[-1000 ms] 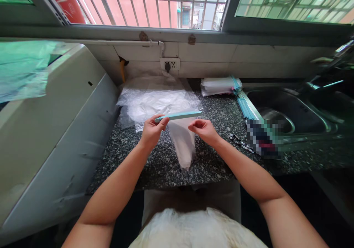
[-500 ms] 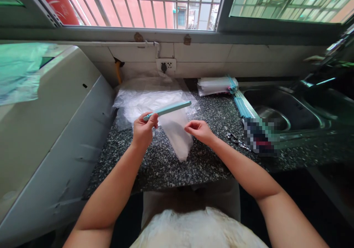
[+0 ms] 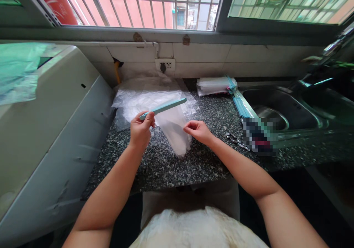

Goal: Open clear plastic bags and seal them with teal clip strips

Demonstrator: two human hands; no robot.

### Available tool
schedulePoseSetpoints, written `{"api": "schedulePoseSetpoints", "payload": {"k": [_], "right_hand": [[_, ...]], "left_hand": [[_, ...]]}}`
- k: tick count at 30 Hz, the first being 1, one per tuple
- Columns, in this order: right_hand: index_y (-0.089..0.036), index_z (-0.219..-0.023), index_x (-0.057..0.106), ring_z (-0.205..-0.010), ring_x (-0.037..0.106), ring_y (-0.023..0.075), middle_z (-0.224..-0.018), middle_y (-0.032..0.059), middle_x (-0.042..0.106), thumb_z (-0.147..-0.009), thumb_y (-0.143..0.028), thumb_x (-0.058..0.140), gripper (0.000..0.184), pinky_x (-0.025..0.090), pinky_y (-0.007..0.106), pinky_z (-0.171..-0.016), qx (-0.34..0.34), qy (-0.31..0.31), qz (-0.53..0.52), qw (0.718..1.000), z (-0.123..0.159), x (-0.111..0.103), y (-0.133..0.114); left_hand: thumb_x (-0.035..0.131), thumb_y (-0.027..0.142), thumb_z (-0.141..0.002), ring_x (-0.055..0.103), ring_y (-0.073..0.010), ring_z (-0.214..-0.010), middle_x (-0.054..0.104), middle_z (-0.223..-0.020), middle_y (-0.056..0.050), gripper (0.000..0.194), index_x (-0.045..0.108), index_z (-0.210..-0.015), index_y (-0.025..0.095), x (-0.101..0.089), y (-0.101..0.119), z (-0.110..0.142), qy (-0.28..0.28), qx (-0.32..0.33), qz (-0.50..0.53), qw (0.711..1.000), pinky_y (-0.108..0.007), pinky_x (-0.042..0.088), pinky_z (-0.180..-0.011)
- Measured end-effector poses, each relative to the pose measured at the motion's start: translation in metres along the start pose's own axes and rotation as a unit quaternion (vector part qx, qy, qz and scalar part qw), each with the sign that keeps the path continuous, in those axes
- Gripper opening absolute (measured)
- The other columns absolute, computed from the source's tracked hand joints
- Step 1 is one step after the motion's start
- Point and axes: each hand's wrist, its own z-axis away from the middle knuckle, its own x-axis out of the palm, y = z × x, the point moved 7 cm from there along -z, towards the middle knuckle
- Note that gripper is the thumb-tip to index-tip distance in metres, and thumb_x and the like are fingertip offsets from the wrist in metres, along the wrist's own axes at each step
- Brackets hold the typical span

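Observation:
A light-blue bag sealing clip (image 3: 170, 105) is held in my left hand (image 3: 140, 131), thumb on top near its left end. The clip slants up to the right. From it a clear plastic bag (image 3: 174, 133) hangs down, narrowing towards the bottom. My right hand (image 3: 199, 131) is closed in a pinch at the bag's right edge, though the film between its fingertips is hard to make out. Behind the clip, more clear plastic bags (image 3: 138, 95) lie spread on the speckled counter (image 3: 166, 170).
A bundle of rolled clear bags (image 3: 211, 86) lies by the wall, beside several blue clips (image 3: 241, 107). On the right is a metal sink (image 3: 282, 102) with a blurred-out object (image 3: 260, 137) near its corner. A pale appliance (image 3: 63, 104) stands at left. A wall socket (image 3: 165, 64) is behind.
The clip and the bag have shifted slightly left and up with my left hand. My right hand stays pinched in nearly the same place.

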Motion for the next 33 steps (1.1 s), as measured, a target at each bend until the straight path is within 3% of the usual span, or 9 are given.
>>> {"api": "schedulePoseSetpoints", "payload": {"k": [8, 18, 25, 33], "right_hand": [[-0.017, -0.061, 0.059, -0.051, 0.041, 0.0076, -0.053, -0.0041, 0.051, -0.064, -0.045, 0.067, 0.029, 0.033, 0.024, -0.053, 0.005, -0.018, 0.047, 0.999, 0.0, 0.004, 0.004], [-0.017, -0.061, 0.06, -0.049, 0.038, 0.0073, -0.051, -0.0048, 0.048, -0.065, -0.042, 0.066, 0.025, 0.03, 0.023, -0.051, 0.007, -0.026, 0.055, 0.998, 0.0, 0.005, 0.005], [-0.017, -0.059, 0.059, -0.05, 0.039, 0.0069, -0.05, -0.0052, 0.048, -0.068, -0.03, 0.061, 0.016, 0.031, 0.022, -0.051, -0.007, -0.035, 0.087, 0.996, 0.001, 0.006, 0.004], [-0.016, -0.06, 0.061, -0.052, 0.043, 0.0075, -0.053, -0.0041, 0.052, -0.069, -0.025, 0.062, 0.013, 0.034, 0.022, -0.053, -0.023, -0.029, 0.135, 0.99, 0.001, 0.005, 0.006]], "left_hand": [[0.081, 0.035, -0.058, 0.044, -0.004, -0.039, 0.054, -0.049, 0.006, 0.031, 0.055, -0.061, 0.017, -0.011, 0.011, -0.004, 0.071, 0.01, 0.036, 0.997, -0.018, 0.035, -0.038], [0.077, 0.032, -0.066, 0.044, -0.0048, -0.04, 0.051, -0.049, 0.006, 0.027, 0.054, -0.064, 0.018, -0.013, 0.012, -0.006, 0.066, 0.026, 0.038, 0.997, -0.019, 0.034, -0.039], [0.077, 0.033, -0.063, 0.041, -0.0035, -0.039, 0.053, -0.05, 0.006, 0.032, 0.05, -0.061, 0.017, -0.021, 0.021, -0.009, 0.112, 0.039, 0.058, 0.991, -0.018, 0.031, -0.038], [0.077, 0.033, -0.064, 0.041, -0.0037, -0.038, 0.053, -0.049, 0.006, 0.03, 0.051, -0.062, 0.017, -0.019, 0.02, -0.008, 0.11, 0.041, 0.06, 0.991, -0.018, 0.031, -0.038]]}}
